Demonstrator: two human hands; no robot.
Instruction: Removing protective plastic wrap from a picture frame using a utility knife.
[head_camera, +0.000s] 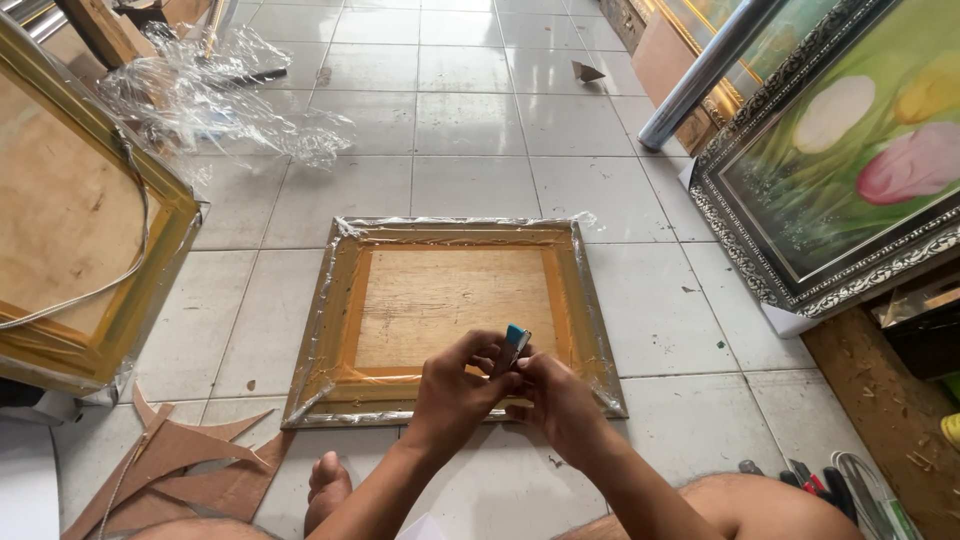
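Note:
A picture frame (330, 330) wrapped in clear plastic lies face down on the tiled floor, its brown backing board up. Above its near edge my left hand (455, 385) and my right hand (555, 400) meet, both pinching a small blue and white object (516, 340), perhaps a small cutter or tape piece. Fingers of both hands are curled around it. My bare foot (325, 485) rests just in front of the frame.
A larger gold frame (150, 260) with hanging wire leans at left, crumpled plastic wrap (210, 90) behind it. A tulip painting in an ornate frame (760, 270) and a roll (700, 75) stand at right. Brown cardboard corners (190, 465) lie lower left, tools (820, 485) lower right.

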